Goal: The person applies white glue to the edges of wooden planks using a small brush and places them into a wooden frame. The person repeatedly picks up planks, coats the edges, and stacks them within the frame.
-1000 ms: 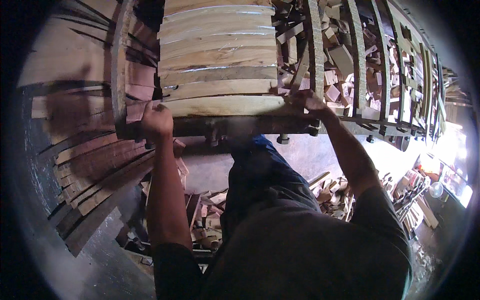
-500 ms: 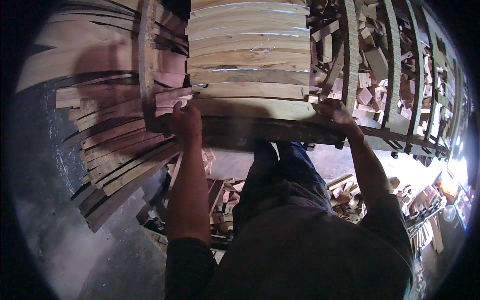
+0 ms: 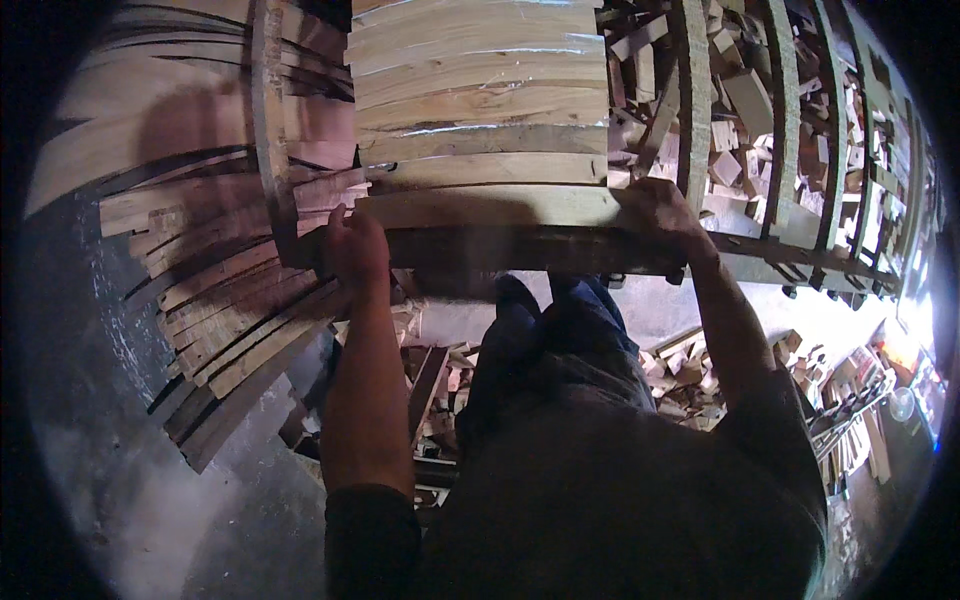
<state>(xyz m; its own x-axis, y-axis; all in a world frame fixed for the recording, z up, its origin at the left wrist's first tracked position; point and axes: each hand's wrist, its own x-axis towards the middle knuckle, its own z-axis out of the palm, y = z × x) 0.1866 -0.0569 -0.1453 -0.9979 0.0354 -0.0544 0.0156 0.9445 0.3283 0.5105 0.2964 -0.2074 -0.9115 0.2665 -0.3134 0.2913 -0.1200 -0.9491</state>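
A row of pale wooden boards (image 3: 480, 105) lies side by side across a rack in front of me, with whitish glue-like lines along several seams. The nearest board (image 3: 490, 207) lies along the front rail. At its left end my left hand (image 3: 358, 242) is closed, fingers curled at the board's end. My right hand (image 3: 662, 212) is closed over its right end, the fingertips partly hidden in shadow. Below the board runs the dark front rail (image 3: 520, 248) of the rack.
Long loose boards (image 3: 215, 310) are stacked at the left. Upright-looking rack bars (image 3: 695, 110) cross the right side, with many offcuts (image 3: 745, 105) beneath. More scrap wood (image 3: 690, 385) lies on the floor near my legs.
The boards and rack have shifted slightly left and up in the picture. Both hands stay at the ends of the nearest board, the right fingers a little farther over it.
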